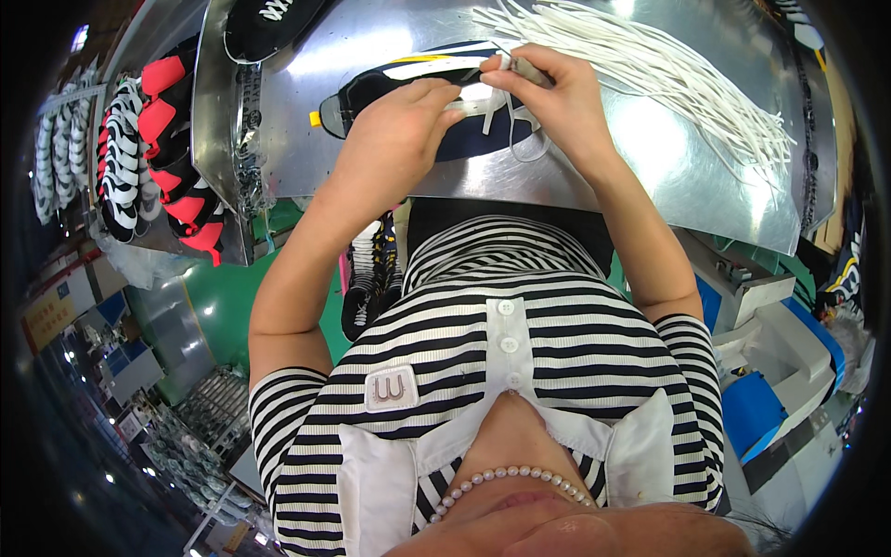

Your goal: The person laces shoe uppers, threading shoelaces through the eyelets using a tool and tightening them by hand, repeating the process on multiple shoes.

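Observation:
A dark navy and black shoe upper [480, 143] with white and yellow stripes lies on the metal table. My left hand [400, 132] rests over it, its thumb and fingers closed on the upper's white tongue area [477, 97]. Above the upper's right part, my right hand [550, 83] grips a small hooked tool with a pale handle [525, 68] between thumb and fingers. A white shoelace [514, 129] hangs in a loop below the right fingertips and crosses the upper. A yellow tab [315, 119] sticks out at the upper's left end.
A bundle of long white laces [668, 63] spreads over the table's right half. A black upper [268, 28] with white lacing lies at the upper left. Red and black shoe parts [184, 209] stand in a row on a lower metal surface [230, 240] at the left.

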Motion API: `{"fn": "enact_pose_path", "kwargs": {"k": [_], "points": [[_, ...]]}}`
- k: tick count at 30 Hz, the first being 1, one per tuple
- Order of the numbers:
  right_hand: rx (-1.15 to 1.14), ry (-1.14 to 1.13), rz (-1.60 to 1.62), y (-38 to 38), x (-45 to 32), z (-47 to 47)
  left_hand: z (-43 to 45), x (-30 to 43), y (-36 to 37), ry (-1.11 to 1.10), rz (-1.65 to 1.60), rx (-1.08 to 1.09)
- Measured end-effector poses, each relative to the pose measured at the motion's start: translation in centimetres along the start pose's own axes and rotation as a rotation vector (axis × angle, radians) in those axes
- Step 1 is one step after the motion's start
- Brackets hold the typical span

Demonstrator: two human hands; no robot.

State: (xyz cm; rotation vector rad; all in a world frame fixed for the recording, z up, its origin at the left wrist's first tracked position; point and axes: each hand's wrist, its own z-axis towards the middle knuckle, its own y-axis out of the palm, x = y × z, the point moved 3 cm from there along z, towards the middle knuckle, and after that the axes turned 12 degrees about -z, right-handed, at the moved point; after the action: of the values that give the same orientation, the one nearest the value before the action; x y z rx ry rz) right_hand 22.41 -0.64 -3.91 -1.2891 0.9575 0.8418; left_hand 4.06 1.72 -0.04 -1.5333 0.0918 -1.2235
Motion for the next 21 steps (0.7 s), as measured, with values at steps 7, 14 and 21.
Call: {"fn": "enact_pose_path", "kwargs": {"k": [7, 14, 21], "points": [[0.091, -0.061, 0.126, 1.3, 2.0, 2.1, 3.5, -0.7, 2.3, -0.154, 0.144, -0.137], [0.003, 0.084, 0.029, -0.8, 2.8, -2.6, 3.6, -2.5, 3.0, -0.273, 0.016, -0.060], [-0.030, -0.061, -0.118, -0.1, 3.5, -3.6, 4.1, -2.2, 3.0, -0.290, 0.007, -0.072]]}}
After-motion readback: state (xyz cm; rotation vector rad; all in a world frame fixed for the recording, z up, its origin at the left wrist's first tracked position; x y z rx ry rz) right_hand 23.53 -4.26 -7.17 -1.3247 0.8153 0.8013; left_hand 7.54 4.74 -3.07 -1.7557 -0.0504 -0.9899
